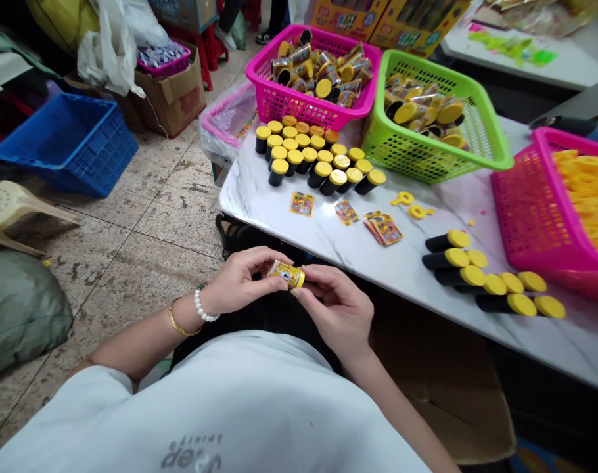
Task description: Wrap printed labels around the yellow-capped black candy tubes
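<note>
Over my lap, below the table edge, both hands hold one small labelled tube with a yellow cap point(288, 274). My left hand point(240, 279), with a pearl bracelet and a gold bangle at the wrist, pinches its left end. My right hand point(336, 305) grips the capped right end with thumb and fingers. On the white marble table point(279, 210) lie several printed stickers point(384, 228) and two yellow loose parts point(411, 205).
Several upright black tubes with yellow caps point(313, 159) stand at the table's far side; more lie on their sides point(486, 276) at the right. A pink basket point(279, 98) and a green basket point(481, 141) hold labelled tubes. Another pink basket point(520, 217) holds yellow caps. A blue crate point(67, 141) sits on the floor.
</note>
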Available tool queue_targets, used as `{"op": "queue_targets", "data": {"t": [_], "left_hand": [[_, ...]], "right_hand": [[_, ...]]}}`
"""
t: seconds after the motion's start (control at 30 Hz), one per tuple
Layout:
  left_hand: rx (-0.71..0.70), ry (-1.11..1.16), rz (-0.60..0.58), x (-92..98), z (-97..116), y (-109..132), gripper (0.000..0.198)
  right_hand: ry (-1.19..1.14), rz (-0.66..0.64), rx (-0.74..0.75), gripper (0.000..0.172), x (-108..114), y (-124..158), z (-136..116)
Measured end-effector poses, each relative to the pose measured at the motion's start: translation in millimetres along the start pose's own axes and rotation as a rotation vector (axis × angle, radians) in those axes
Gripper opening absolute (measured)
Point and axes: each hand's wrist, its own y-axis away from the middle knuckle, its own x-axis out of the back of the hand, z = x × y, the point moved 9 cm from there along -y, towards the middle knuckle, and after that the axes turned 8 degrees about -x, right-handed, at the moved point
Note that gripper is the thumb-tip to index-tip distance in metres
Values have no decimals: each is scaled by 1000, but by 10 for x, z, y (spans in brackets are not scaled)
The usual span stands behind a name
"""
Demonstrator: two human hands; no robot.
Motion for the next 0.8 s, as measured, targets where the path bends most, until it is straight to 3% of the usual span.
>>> {"op": "queue_targets", "data": {"t": [0.17, 0.33, 0.43, 0.53, 0.63, 0.8], "left_hand": [[-318, -240, -68, -4, 304, -26, 26], [-386, -163, -170, -105, 297, 39, 24], [-248, -117, -100, -52, 132, 56, 28], [20, 84, -61, -56, -147, 82, 36], [239, 360, -111, -207, -333, 139, 45], [330, 502, -41, -247, -421, 159, 49]], "right_hand": [[-177, -27, -204, 24, -64, -48, 144], [-172, -59, -322, 16, -73, -65, 298], [-264, -183, -368, 25, -137, -24, 320], [-264, -251, -332, 36, -164, 24, 256], [-180, -216, -198, 17, -144, 47, 172], [-53, -118, 41, 17, -75, 46, 54]]}}
